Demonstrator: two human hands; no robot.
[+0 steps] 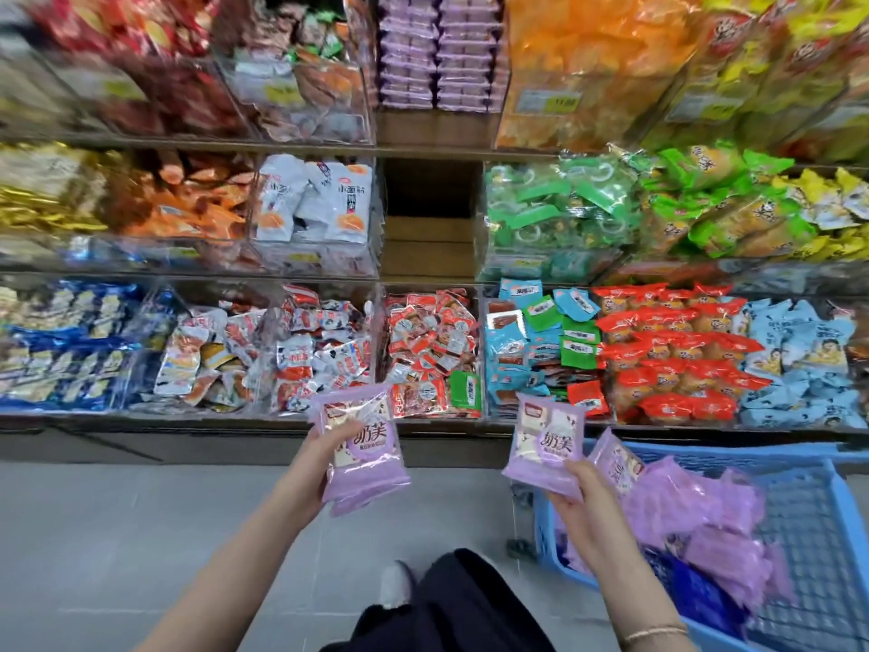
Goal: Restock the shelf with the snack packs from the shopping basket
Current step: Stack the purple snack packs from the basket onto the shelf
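My left hand (324,456) grips a small stack of purple snack packs (364,447) in front of the lowest shelf. My right hand (576,498) holds another purple snack pack (545,444) just above the left rim of the blue shopping basket (841,505). Several more purple packs (696,515) lie piled in the basket. Stacked purple packs of the same kind (439,49) fill the top shelf's middle section. Below them, the middle shelf has an empty brown bay (430,218).
Clear acrylic bins of assorted snacks line three shelf levels: white packs (315,200), green packs (559,204), red and white sachets (430,350), orange bags (588,63). Grey tiled floor (117,534) lies to the left. My dark-clothed knee (465,600) shows at the bottom.
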